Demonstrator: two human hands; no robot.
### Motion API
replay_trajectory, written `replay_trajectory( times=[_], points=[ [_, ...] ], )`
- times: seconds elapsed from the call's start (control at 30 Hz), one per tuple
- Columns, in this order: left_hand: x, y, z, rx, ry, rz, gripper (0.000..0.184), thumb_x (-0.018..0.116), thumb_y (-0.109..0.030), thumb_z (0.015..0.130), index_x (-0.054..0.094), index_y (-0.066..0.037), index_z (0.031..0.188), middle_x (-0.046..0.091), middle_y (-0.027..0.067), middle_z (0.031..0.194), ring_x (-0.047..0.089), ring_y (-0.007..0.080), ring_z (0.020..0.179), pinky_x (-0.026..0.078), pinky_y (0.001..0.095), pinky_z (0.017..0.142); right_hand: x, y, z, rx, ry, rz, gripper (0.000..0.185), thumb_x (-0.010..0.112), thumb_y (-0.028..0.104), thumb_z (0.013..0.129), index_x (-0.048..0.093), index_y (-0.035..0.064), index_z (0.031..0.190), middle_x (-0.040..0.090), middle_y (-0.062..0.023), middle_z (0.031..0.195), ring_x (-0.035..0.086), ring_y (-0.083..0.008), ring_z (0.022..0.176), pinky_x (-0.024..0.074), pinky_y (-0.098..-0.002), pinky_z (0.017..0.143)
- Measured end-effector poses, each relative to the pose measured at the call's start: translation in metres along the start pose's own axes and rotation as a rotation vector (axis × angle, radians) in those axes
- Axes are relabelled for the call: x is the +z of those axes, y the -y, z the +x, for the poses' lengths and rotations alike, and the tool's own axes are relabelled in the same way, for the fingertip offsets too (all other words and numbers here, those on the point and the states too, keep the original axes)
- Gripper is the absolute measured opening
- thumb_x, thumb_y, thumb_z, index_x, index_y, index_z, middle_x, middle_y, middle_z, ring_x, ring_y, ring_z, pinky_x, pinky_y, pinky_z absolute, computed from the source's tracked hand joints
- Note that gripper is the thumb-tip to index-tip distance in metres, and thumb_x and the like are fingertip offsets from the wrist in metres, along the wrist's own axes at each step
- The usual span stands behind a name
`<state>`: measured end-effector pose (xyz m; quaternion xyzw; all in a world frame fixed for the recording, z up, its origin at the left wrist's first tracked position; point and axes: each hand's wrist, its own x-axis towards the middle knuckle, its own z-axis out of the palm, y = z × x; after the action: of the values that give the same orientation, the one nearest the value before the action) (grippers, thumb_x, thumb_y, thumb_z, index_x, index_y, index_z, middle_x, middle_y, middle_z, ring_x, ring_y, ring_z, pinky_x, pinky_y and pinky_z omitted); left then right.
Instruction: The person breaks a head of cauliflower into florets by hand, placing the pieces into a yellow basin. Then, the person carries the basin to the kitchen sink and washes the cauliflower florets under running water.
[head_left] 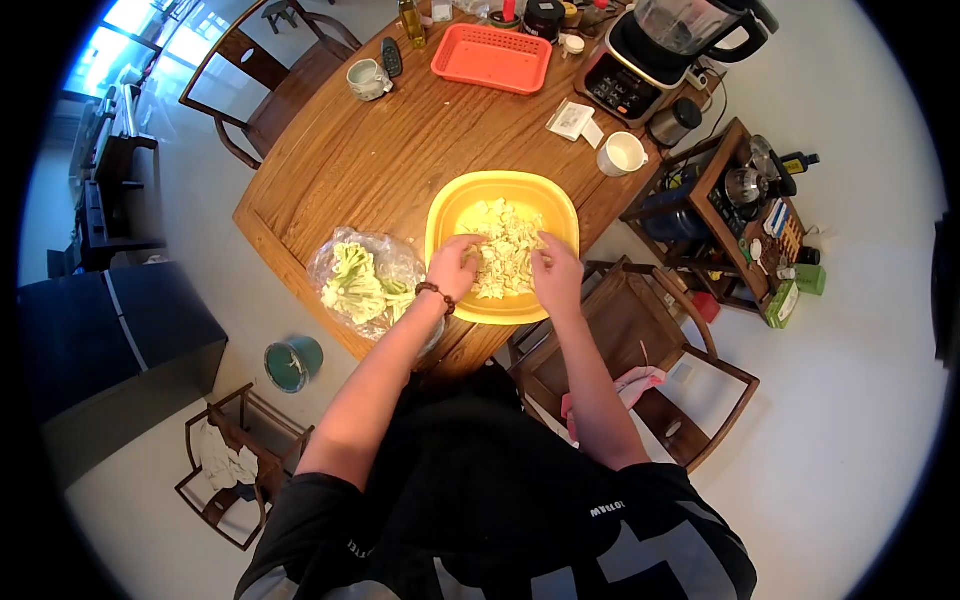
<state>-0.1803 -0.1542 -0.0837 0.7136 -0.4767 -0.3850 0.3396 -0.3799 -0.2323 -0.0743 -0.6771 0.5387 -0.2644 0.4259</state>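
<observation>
A yellow basin [503, 184] at the table's near edge holds a layer of small, pale cauliflower pieces [508, 245]. My left hand [456, 266], with a beaded bracelet on its wrist, reaches over the basin's left side. Its thumb and fingers are bent but apart, close to the pieces. Opposite it, my right hand [558, 272] reaches over the right rim, fingers slightly curled and a gap showing at the thumb. I see nothing held in either hand. Left of the basin, a larger cauliflower chunk [353, 285] with stems rests on a clear plastic bag [400, 258], partly behind my left forearm.
On the wooden table [340, 190] stand a red basket [492, 58], a grey-green cup [369, 80], a white mug [622, 154] and a blender [640, 70]. A green bin [292, 363] is on the floor at left. A wooden chair [640, 350] stands close at right.
</observation>
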Motion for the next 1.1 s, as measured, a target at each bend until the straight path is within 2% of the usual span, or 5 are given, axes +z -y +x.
replay_trajectory(
  times=[0.27, 0.37, 0.47, 0.73, 1.1],
  points=[
    [-0.018, 0.022, -0.028, 0.118, -0.585, 0.577, 0.056, 0.073, -0.015, 0.089, 0.052, -0.004, 0.139, 0.066, 0.0247, 0.120, 0.064, 0.0351, 0.117, 0.050, 0.0469, 0.103, -0.023, 0.003, -0.011, -0.172, -0.244, -0.322, 0.044, 0.070, 0.011, 0.089, 0.059, -0.0039, 0.129, 0.067, -0.0223, 0.121, 0.065, -0.0373, 0.113, 0.0497, -0.0444, 0.101],
    [-0.019, 0.051, -0.029, -0.709, -0.036, -0.206, 0.048, 0.069, -0.023, 0.094, 0.058, 0.002, 0.133, 0.074, 0.0187, 0.108, 0.075, 0.0274, 0.085, 0.062, 0.0363, 0.065, -0.022, -0.010, -0.015, 0.074, -0.210, -0.266, 0.046, 0.071, 0.011, 0.086, 0.059, -0.0032, 0.128, 0.067, -0.0228, 0.121, 0.064, -0.0389, 0.114, 0.0490, -0.0439, 0.102],
    [-0.004, 0.050, -0.037, -0.775, -0.063, -0.476, 0.039, 0.068, -0.020, 0.093, 0.064, 0.002, 0.125, 0.075, 0.0154, 0.099, 0.074, 0.0211, 0.073, 0.059, 0.0293, 0.051, -0.016, -0.056, -0.015, 0.330, -0.042, -0.017, 0.045, 0.071, 0.012, 0.084, 0.062, -0.0015, 0.126, 0.070, -0.0216, 0.117, 0.067, -0.0379, 0.110, 0.0514, -0.0417, 0.097],
    [-0.036, 0.000, -0.071, -0.271, -0.070, -0.230, 0.031, 0.066, -0.015, 0.089, 0.068, 0.002, 0.116, 0.076, 0.0170, 0.097, 0.074, 0.0282, 0.083, 0.057, 0.0377, 0.074, -0.076, -0.007, -0.068, 0.276, -0.070, 0.259, 0.047, 0.071, 0.008, 0.083, 0.062, 0.0012, 0.129, 0.071, -0.0193, 0.114, 0.068, -0.0369, 0.109, 0.0517, -0.0413, 0.096],
    [-0.063, -0.060, -0.201, -0.069, -0.004, -0.030, 0.032, 0.061, -0.012, 0.088, 0.069, 0.003, 0.115, 0.073, 0.0250, 0.092, 0.073, 0.0367, 0.089, 0.056, 0.0419, 0.079, -0.031, 0.140, -0.168, -0.263, -0.026, -0.701, 0.073, 0.083, 0.035, 0.075, 0.057, 0.0118, 0.139, 0.044, -0.0256, 0.148, 0.046, -0.0408, 0.135, 0.0408, -0.0583, 0.107]
  ],
)
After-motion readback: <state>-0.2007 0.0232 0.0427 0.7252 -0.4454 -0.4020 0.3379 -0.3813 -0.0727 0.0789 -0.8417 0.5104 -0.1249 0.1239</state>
